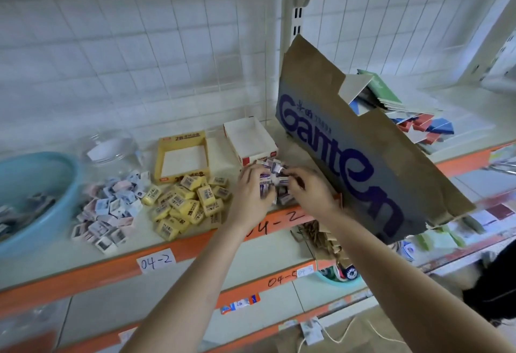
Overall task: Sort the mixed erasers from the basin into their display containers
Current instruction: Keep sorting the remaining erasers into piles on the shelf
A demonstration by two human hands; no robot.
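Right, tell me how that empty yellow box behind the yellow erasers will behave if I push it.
The yellow box looks like thin card and sits empty, so probably very light; it should slide easily on the smooth shelf. Its open, low walls may flex if squeezed.

**Blue, yellow, purple and orange**

I see a light blue basin [55, 213] at the shelf's [83, 277] left edge. Beside it lie erasers in pale pink, blue and white wrappers [111, 207]. Next come yellow erasers [190, 202] with black barcodes, before a yellow box [160, 157]. Purple-and-white erasers [272, 165] sit before a white box [245, 135] with red trim. Brown cardboard [349, 157] carries dark blue lettering. The shelf's front edge is orange.
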